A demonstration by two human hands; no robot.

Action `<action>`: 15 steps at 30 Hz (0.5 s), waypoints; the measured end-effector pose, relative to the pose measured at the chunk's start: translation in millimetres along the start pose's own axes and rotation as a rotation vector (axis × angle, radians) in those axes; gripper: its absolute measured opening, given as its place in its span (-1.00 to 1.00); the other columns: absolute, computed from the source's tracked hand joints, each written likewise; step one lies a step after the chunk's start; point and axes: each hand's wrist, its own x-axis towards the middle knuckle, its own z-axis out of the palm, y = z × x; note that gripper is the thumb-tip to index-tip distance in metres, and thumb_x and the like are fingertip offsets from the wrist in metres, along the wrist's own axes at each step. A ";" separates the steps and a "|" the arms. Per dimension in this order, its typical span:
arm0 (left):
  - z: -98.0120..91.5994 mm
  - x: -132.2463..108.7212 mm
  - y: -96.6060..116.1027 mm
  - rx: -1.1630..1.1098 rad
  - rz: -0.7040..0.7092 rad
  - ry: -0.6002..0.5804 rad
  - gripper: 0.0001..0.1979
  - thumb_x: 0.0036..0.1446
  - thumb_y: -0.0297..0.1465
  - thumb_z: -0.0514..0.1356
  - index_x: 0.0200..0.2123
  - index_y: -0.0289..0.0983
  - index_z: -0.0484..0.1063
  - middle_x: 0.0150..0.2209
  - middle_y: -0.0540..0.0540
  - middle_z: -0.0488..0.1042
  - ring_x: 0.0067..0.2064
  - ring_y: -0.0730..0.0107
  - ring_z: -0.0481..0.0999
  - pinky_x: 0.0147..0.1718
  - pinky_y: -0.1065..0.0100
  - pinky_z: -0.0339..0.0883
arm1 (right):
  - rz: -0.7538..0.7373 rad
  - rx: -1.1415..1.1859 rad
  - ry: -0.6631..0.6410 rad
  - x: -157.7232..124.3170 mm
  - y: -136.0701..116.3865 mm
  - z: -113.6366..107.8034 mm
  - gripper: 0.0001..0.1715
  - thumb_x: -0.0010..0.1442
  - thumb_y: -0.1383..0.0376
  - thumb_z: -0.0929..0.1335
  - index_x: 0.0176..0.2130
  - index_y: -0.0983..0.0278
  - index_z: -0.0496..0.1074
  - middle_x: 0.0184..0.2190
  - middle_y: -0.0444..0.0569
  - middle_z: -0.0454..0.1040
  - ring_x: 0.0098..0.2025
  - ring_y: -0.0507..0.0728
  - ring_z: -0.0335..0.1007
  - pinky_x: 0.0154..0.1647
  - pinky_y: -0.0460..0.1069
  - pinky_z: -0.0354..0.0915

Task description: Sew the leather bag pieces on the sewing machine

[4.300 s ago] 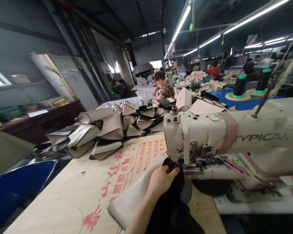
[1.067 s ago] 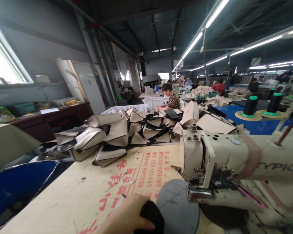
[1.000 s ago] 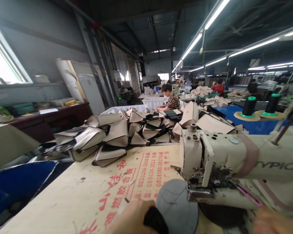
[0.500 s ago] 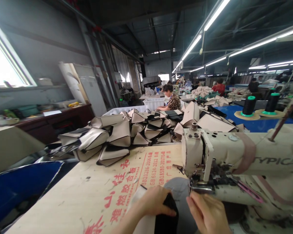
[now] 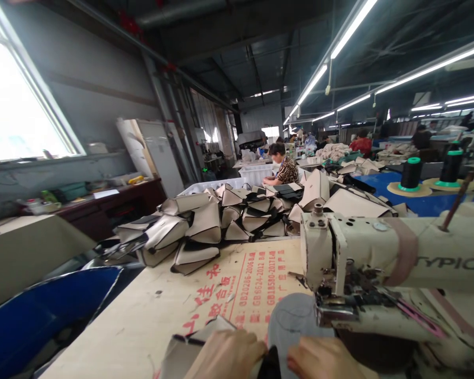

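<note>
Beige-and-black piece (image 5: 189, 347) lies on the tabletop (image 5: 142, 326) at the bottom edge, just left of the sewing machine (image 5: 379, 258). Left hand (image 5: 227, 358) closed on its black edge; right hand (image 5: 324, 360) beside it, grip cut off, cannot tell. Judgement: keep the edge flat, square the seam, feed steadily toward the needle. Finished pieces (image 5: 205, 221) piled behind.

Single head view, close over table (image 5: 150, 321), facing forward past sewing machine (image 5: 379, 252) down workshop.
</note>
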 end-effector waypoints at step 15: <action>-53.0 8.7 -11.2 -0.015 -0.148 0.312 -0.90 -0.07 -0.38 0.13 -0.40 -0.16 0.41 -0.37 0.01 0.50 -0.30 0.26 0.47 -0.37 0.37 0.19 | 0.751 0.249 0.432 -8.5 18.6 -3.9 -0.77 0.24 0.15 0.23 -0.24 0.25 0.32 -0.48 -0.06 0.47 -0.49 0.06 0.44 -0.47 -0.14 0.35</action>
